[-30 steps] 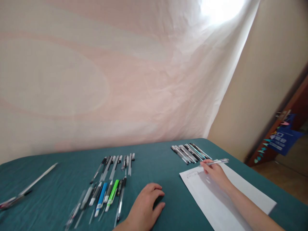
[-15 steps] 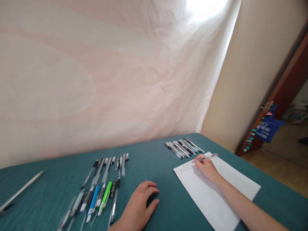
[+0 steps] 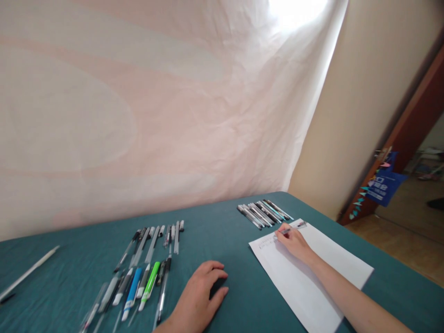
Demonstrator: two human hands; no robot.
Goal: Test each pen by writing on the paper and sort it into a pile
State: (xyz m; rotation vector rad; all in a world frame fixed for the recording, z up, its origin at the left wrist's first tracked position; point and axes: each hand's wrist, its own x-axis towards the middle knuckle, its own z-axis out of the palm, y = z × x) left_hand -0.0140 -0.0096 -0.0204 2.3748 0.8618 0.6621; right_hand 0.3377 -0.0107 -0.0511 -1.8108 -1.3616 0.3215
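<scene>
Near the top of a white sheet of paper [image 3: 312,282], my right hand [image 3: 294,241] is closed around a clear-barrelled pen [image 3: 300,225]. Its tip end is down at the paper, beside faint handwriting [image 3: 268,240]. My left hand [image 3: 201,293] rests on the green tablecloth [image 3: 239,296], fingers slightly curled and apart, holding nothing. Just left of it lie several pens, among them a bright green pen [image 3: 151,284], a blue pen [image 3: 132,292] and a black-capped clear pen [image 3: 163,289].
A row of pens [image 3: 265,213] lies above the paper's top edge. Another group of clear pens [image 3: 149,240] is at the middle left. A long white stick-like object [image 3: 31,273] lies at far left. A pale cloth [image 3: 156,101] hangs behind the table.
The pen in my right hand has tilted slightly and the hand has moved a little on the paper. The whole view has shifted slightly. My left hand keeps its pose.
</scene>
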